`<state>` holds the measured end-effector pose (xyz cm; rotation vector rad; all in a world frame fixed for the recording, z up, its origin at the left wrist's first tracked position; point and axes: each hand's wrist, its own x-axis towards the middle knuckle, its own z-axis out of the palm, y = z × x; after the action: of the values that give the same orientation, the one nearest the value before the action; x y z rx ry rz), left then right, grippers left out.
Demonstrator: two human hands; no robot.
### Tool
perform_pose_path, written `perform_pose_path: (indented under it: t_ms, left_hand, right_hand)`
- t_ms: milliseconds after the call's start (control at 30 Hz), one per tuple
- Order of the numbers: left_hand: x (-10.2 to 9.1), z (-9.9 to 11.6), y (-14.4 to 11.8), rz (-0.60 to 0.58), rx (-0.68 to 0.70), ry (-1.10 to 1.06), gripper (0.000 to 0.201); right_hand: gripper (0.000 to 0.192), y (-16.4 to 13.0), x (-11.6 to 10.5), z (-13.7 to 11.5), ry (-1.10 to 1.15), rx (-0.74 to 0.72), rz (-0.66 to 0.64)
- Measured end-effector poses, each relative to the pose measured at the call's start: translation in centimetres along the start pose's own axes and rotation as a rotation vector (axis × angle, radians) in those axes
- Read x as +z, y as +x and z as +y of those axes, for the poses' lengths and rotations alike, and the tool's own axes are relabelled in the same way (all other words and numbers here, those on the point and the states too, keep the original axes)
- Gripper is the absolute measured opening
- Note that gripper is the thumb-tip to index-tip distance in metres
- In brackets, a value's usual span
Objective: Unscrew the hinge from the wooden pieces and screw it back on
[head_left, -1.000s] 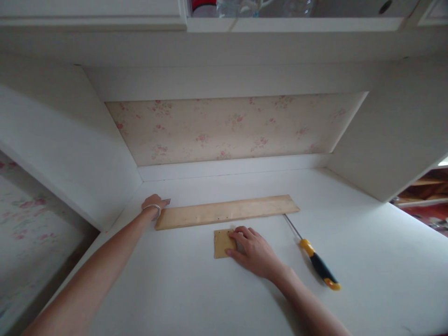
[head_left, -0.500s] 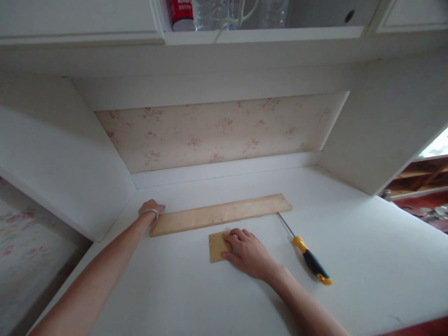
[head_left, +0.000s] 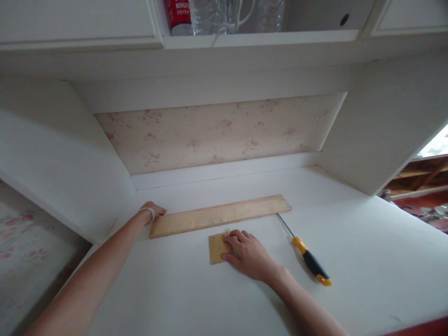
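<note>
Two hands flat — right hand point(head_left: 247, 254) on small wood piece point(head_left: 217, 248).

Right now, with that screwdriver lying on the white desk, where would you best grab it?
Probably by the yellow-and-black handle of the screwdriver, coming down from above on its near right end. It lies flat on the desk with the thin metal shaft pointing toward the long plank, and the handle is the thicker part, lying free of both hands.
</note>
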<state>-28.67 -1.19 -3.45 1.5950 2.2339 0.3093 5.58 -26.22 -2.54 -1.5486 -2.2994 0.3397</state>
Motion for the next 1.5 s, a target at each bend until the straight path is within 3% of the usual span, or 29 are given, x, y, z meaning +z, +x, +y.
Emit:
perform_pose_path:
  t_ms: [333, 400, 467, 600, 700, 800, 933, 1067, 1267, 1500]
  left_hand:
    - [-2.4, -0.1, -3.5, -0.043, 0.026, -0.338, 0.031]
    - [-2.9, 0.1, -5.5, -0.105, 0.063, -0.537, 0.041]
    - [-2.9, 0.7, -8.3, -0.257, 0.097, -0.784, 0.048]
    - [-1.3, 2.6, -15.1, -0.495, 0.171, -1.109, 0.046]
    - [0.9, 3.8, -19.3, -0.537, 0.189, -1.242, 0.037]
    - [3.0, 4.7, -21.8, -0.536, 0.204, -1.276, 0.033]
    - [4.4, 5.1, -22.9, -0.492, 0.332, -1.178, 0.035]
    - [4.4, 4.9, -23.3, -0.447, 0.430, -0.988, 0.038]
    - [4.7, 4.5, -24.1, -0.462, 0.544, -0.975, 0.034]
    - [5.5, 4.1, -24.0, -0.574, 0.435, -1.110, 0.034]
  right_hand:
    - [0.029, 0.1, -0.8, 0.3, 0.138, 0.020, 0.072]
    - [0.029, 0.3, -0.9, 0.3, 0.236, 0.058, 0.140]
    - [0.029, 0.8, -0.7, 0.1, 0.364, 0.112, 0.203]
    - [0.030, 2.4, -0.1, -1.3, 0.735, 0.231, 0.197]
    - [0.033, 3.8, -0.1, -3.1, 1.064, 0.293, 0.118]
    - [0.041, 4.4, 0.0, -4.4, 1.267, 0.355, 0.080]
    - [0.044, 4.0, 0.6, -4.5, 1.342, 0.393, 0.061]
    - [0.042, 3.2, 1.3, -3.9, 1.375, 0.428, 0.030]
    - [0.043, 3.2, 1.6, -4.1, 1.365, 0.468, 0.053]
    - [0.038, 3.4, 1.3, -3.6, 1.433, 0.491, 0.175]
